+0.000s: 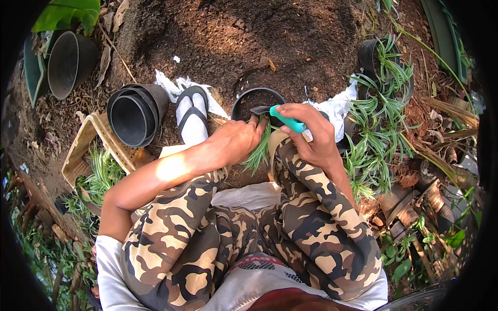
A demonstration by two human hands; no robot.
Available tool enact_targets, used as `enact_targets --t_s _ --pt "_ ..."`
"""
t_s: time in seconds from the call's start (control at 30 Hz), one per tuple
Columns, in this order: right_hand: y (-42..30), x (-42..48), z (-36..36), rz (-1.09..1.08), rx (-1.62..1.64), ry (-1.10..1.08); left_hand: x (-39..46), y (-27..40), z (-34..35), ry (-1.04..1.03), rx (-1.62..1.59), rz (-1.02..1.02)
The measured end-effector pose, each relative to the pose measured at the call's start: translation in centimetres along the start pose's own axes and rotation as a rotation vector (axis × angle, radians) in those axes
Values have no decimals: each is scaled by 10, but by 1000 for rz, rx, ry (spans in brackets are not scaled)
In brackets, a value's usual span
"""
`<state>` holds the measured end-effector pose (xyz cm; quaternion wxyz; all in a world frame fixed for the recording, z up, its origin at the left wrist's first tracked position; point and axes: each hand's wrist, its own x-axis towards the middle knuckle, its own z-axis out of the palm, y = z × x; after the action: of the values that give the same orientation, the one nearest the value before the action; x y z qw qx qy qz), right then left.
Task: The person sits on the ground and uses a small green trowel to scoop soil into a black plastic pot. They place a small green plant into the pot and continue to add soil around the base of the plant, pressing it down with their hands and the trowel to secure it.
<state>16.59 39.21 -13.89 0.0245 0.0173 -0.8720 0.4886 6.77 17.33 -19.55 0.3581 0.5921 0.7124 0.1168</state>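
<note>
Between my feet stands a black plastic pot [258,93] with dark soil inside. My left hand [237,140] holds a variegated spider plant [260,149] at the pot's near rim, its striped leaves hanging back toward me. The plant's root end is hidden by my fingers. In my right hand [311,134] is a small trowel with a turquoise handle [290,119]. Its dark metal blade [260,110] reaches over the pot beside my left fingertips.
A heap of dark soil [249,39] spreads beyond the pot. Nested black pots [134,114] lean by a cream plastic crate [99,136] at left. More spider plants [379,136] line the right side. A sandalled foot [192,116] rests left of the pot, near torn white plastic [212,99].
</note>
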Motion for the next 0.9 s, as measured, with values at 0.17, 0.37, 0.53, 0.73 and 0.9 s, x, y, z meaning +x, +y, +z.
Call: enact_targets --t_s 0.17,0.37,0.53,0.73,0.9 --pt "-1 0 3 62 42 32 0 0 3 9 39 -3" --pt "3 3 8 33 13 61 -1 -2 1 4 21 5" --pt "8 3 10 25 7 86 -1 -1 0 -10 0 -15" --pt "10 2 8 -8 -45 113 -1 -1 1 -35 8 -37" --pt "3 -3 2 -28 -102 124 0 3 -12 -51 8 -31"
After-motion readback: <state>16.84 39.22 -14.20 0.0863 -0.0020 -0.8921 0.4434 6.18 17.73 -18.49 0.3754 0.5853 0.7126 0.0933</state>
